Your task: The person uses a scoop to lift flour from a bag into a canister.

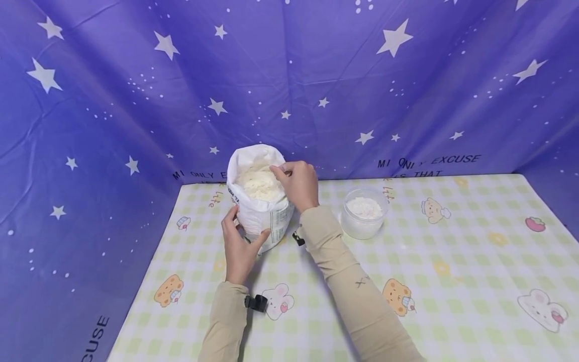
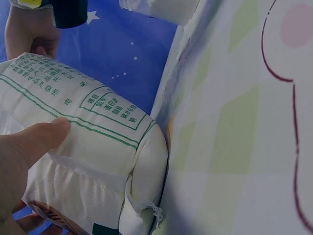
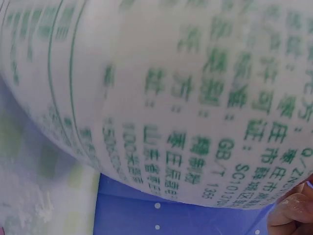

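Observation:
A white woven flour bag (image 1: 276,221) stands upright on the table with its mouth rolled outward. Pale flour (image 1: 260,185) fills it almost to the rim. My left hand (image 1: 237,251) grips the bag's lower side, its thumb (image 2: 41,139) lying across the printed panel and its fingers partly hidden around the far side. At the right edge of the mouth, my right hand (image 1: 302,185) pinches the bag's rim between thumb and curled fingers. Green printing on the bag (image 3: 171,107) fills most of the right wrist view, where only a few curled fingers (image 3: 292,213) show.
A clear round tub (image 1: 362,229) holding white powder stands right of the bag. The checked tablecloth (image 1: 488,271) has cartoon prints. A blue star-patterned curtain (image 1: 289,65) hangs close behind the bag and along the table's sides.

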Demonstrator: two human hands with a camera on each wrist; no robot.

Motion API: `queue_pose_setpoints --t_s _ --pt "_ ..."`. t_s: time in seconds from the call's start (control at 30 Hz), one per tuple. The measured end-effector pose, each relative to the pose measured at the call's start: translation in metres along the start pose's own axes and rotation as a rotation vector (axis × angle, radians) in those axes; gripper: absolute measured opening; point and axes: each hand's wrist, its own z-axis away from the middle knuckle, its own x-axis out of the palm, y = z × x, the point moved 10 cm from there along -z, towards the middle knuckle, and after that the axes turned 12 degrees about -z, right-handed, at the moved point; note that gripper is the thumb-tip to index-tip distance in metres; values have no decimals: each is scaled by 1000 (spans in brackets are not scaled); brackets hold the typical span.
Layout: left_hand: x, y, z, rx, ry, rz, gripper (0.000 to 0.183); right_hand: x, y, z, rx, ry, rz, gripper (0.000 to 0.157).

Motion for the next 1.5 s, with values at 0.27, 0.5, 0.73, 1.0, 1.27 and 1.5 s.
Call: queue_pose_setpoints --t_s 0.27,0.5,0.73,1.0,1.27,1.5 --pt "0 0 1 -1 5 -1 95 -6 13 2 120 15 -169 34" --pt "-1 1 1 5 2 10 94 -9 20 5 190 2 -229 31" --pt "-1 0 0 -4 1 3 94 0 14 7 180 -96 -209 34" --pt "-1 2 1 20 7 2 94 13 1 6 100 -180 -131 36" --pt "-1 3 2 19 8 6 94 3 24 11 297 -125 -383 33" --pt "-2 5 1 18 3 11 93 -5 42 13 378 -114 -586 31"
